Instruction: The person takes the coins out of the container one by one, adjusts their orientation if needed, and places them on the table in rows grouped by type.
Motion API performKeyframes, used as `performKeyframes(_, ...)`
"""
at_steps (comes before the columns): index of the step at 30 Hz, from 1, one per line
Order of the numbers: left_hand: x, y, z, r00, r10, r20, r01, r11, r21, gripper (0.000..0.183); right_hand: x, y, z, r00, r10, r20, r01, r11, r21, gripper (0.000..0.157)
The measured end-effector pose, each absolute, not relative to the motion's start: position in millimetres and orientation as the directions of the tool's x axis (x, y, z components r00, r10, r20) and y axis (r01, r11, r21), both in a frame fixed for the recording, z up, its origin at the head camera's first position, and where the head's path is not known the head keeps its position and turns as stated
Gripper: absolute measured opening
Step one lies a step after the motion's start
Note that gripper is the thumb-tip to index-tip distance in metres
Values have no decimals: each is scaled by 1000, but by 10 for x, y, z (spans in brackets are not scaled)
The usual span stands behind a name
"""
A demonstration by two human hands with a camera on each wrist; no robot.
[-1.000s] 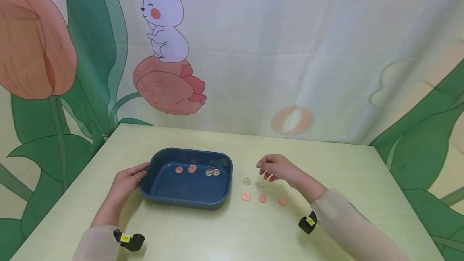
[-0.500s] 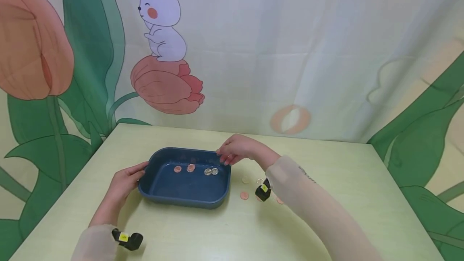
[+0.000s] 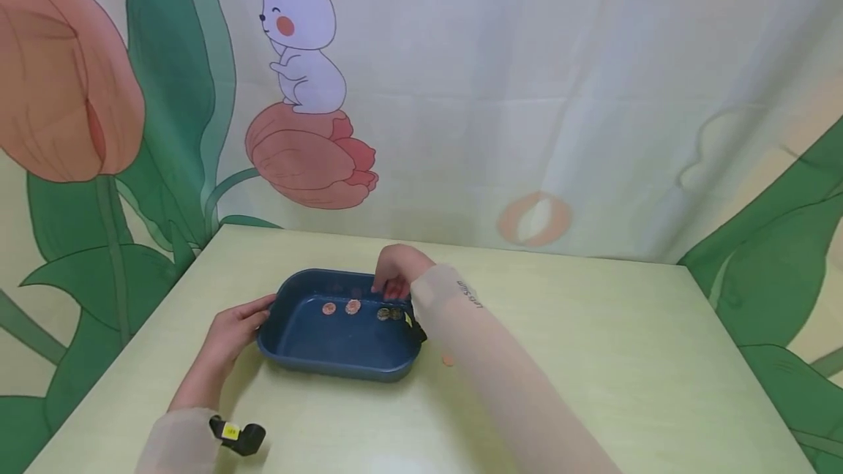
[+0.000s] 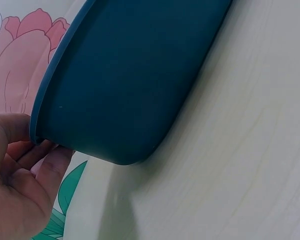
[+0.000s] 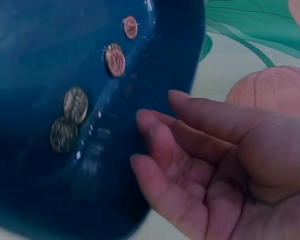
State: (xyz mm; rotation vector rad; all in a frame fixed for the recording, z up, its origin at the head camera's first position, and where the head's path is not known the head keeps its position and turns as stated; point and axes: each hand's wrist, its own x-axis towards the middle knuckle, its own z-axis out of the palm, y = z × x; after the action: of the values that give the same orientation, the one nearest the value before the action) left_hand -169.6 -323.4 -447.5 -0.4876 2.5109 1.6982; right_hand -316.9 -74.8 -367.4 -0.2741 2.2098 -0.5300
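Observation:
A deep blue rectangular tray [image 3: 329,369] stands on the table. My left hand [image 3: 230,333] grips its left rim, thumb above and fingers under the lip in the left wrist view. My right hand [image 3: 398,271] hangs over the tray's far right corner. In the right wrist view its fingers are loosely bent, the thumb apart from them, and no coin shows between them. Inside the tray lie copper-coloured coins [image 5: 115,60] and two overlapping pale metal coins [image 5: 75,105]. One copper-coloured coin [image 3: 448,360] shows on the table beside the tray, partly covered by my right sleeve.
The pale table [image 3: 626,357] extends to the right and in front of the tray. A printed curtain [image 3: 448,93] with a rabbit and tulips hangs along the table's back edge. Small black cameras [image 3: 245,439] are strapped at both wrists.
My right hand has moved left from above the loose coins on the table to over the tray's far right corner. Its sleeve now covers most of those coins. The left hand stays on the rim.

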Motion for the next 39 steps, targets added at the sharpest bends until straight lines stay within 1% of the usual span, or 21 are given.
performKeyframes(2,-1696,-3233,-4475,-947,-222,-232,-297,337,893,45,-3160,-830,-3702,-618,-353,-702,1,893,-450,31)
performKeyframes(3,-1696,-3231,-4474,-947,-223,-231,-297,338,893,45,-3129,-856,-3692,-604,-361,-711,2,891,-454,35)
performKeyframes(7,-1696,-3228,-4468,-944,-235,-233,-305,348,886,44,-3025,-991,-3738,-583,-364,-726,5,892,-451,34)
performKeyframes(9,-1700,-3234,-4472,-946,-233,-227,-299,347,889,44,-2997,-1061,-3775,-562,-341,-754,15,907,-421,32)
performKeyframes(11,-1702,-3234,-4473,-948,-228,-220,-290,342,894,44,-2984,-1106,-3795,-537,-319,-781,20,920,-390,34)
performKeyframes(13,-1701,-3225,-4482,-949,-228,-218,-287,336,897,44,-3008,-1147,-3857,-515,-298,-803,21,933,-360,35)
performKeyframes(16,-1695,-3217,-4490,-945,-238,-225,-296,328,897,43,-3120,-1208,-4025,-482,-305,-821,-39,944,-327,37)
performKeyframes(18,-1691,-3221,-4496,-942,-245,-228,-302,326,896,43,-3262,-1267,-4222,-468,-308,-829,-68,947,-313,36)
performKeyframes(20,-1691,-3233,-4498,-943,-247,-224,-298,322,898,43,-3332,-1315,-4341,-491,-288,-822,-70,954,-292,33)
performKeyframes(23,-1688,-3250,-4493,-944,-247,-218,-292,320,901,43,-3285,-1329,-4342,-543,-283,-791,-49,951,-307,24)
performKeyframes(25,-1693,-3251,-4492,-945,-248,-215,-289,321,902,43,-3146,-1297,-4219,-590,-282,-757,-47,948,-316,19)
performKeyframes(29,-1701,-3246,-4488,-943,-256,-213,-292,323,900,42,-2974,-1247,-4072,-632,-327,-702,-94,932,-350,13)
performKeyframes(31,-1706,-3241,-4483,-942,-258,-213,-292,324,900,42,-2933,-1245,-4042,-651,-337,-680,-120,931,-346,13)
performKeyframes(33,-1710,-3234,-4478,-941,-259,-217,-296,323,899,42,-2929,-1254,-4043,-655,-339,-675,-144,933,-329,15)
performKeyframes(39,-1693,-3224,-4482,-941,-266,-210,-293,328,898,42,-2950,-1304,-4105,-630,-346,-695,-220,938,-268,15)
